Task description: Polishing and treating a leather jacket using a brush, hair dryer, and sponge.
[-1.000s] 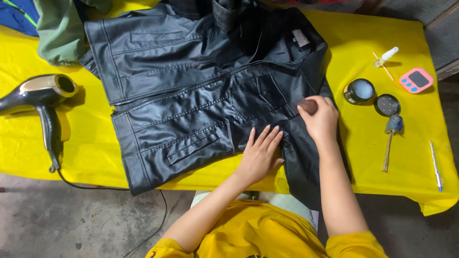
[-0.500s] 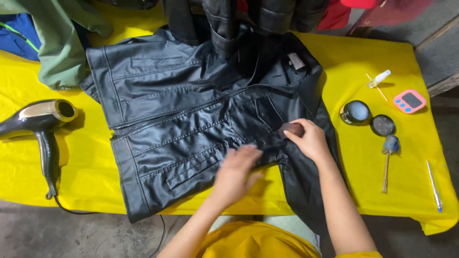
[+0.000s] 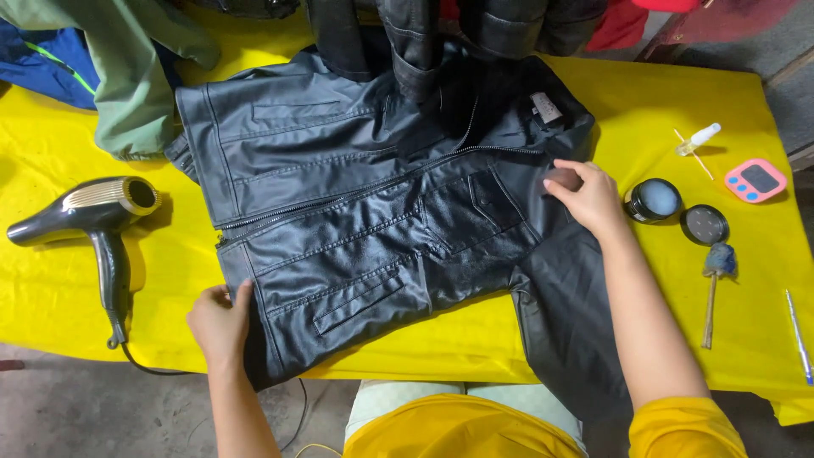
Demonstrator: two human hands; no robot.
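At the near edge of the table, we see one person in a yellow top [image 3: 475, 428] looking down at two bare hands. The left hand [image 3: 222, 321] grips the lower hem corner of one black leather jacket [image 3: 365, 212], thumb on top and fingers curled under the edge. The right hand [image 3: 587, 197] rests on the jacket's far side near the zip, fingers closed around one small brown pad [image 3: 561, 178], pressing it to the leather. The jacket lies flat and spread across the middle of one yellow tablecloth [image 3: 68, 280], with one sleeve hanging over the near edge beside the right forearm.

To the left of the jacket we count one black hair dryer [image 3: 93, 216] with a gold band, lying on its side, its cord trailing off the near edge. To the right we count one open round tin [image 3: 654, 200], its one dark lid [image 3: 705, 225] just beside it, one small brush [image 3: 714, 284] with a wooden handle, and one pen [image 3: 797, 335] near the table's right edge. Farther back lie one small white dropper bottle [image 3: 698, 139] and one pink timer [image 3: 755, 180].

At the far side, one green garment [image 3: 127, 76] and one blue garment [image 3: 42, 72] lie at the left, more dark jackets [image 3: 441, 25] are heaped in the middle, and one red cloth [image 3: 619, 25] shows beside them.
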